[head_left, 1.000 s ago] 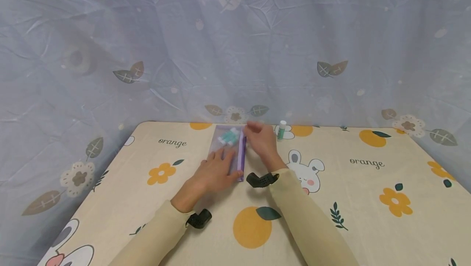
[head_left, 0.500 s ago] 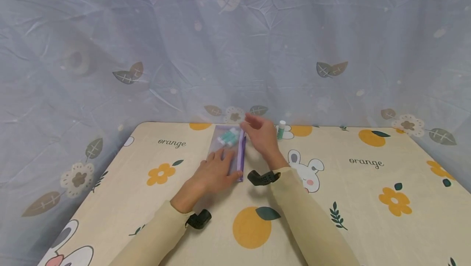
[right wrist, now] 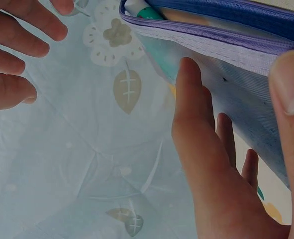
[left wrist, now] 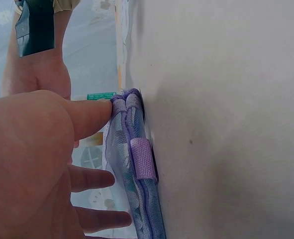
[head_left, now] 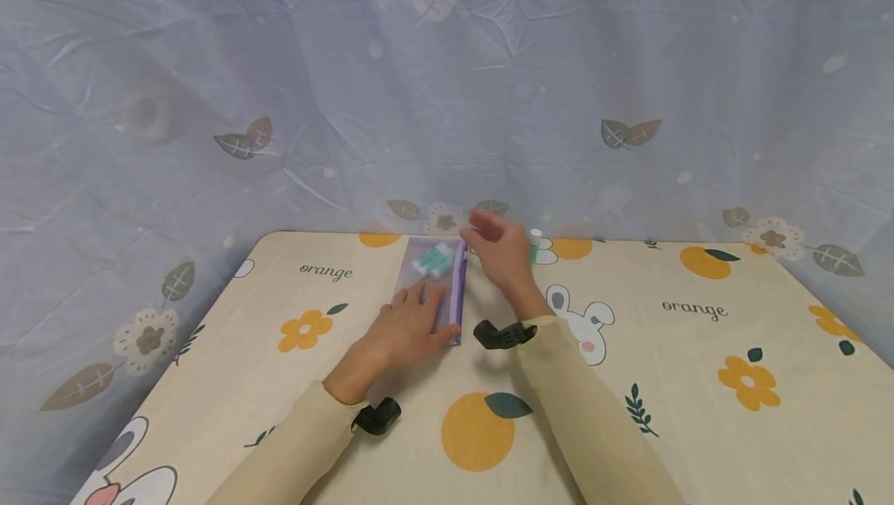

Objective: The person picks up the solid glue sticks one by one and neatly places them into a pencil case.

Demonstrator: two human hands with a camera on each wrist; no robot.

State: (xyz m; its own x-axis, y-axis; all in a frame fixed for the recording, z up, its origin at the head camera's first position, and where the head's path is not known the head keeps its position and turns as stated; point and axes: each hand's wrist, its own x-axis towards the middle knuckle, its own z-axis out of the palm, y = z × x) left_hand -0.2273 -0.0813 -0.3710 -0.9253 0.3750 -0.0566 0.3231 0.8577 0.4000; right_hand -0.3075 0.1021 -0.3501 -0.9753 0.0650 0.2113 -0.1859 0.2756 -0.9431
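A purple mesh zipper pouch [head_left: 447, 288] lies on the table with several green-and-white glue sticks [head_left: 434, 261] inside. My left hand [head_left: 408, 326] rests on it, fingers spread over the mesh and thumb at the zipper edge [left wrist: 142, 199]. At the far end the zipper gapes, and a glue stick [right wrist: 144, 10] shows through the opening in the right wrist view. My right hand [head_left: 501, 257] hovers beside that far right corner, fingers loosely bent, thumb apart from them, holding nothing visible. Another glue stick [head_left: 535, 236] with a white cap stands upright behind it, partly hidden.
A cream tablecloth [head_left: 615, 443] printed with oranges, flowers and rabbits covers the table. Just past the table's far edge hangs a pale blue-grey curtain [head_left: 559, 63]. Dark wrist devices [head_left: 504, 334] sit on both sleeves.
My right hand has shifted slightly up and to the right from the pouch's edge, now partly covering the standing glue stick. My left hand and the pouch have stayed put.
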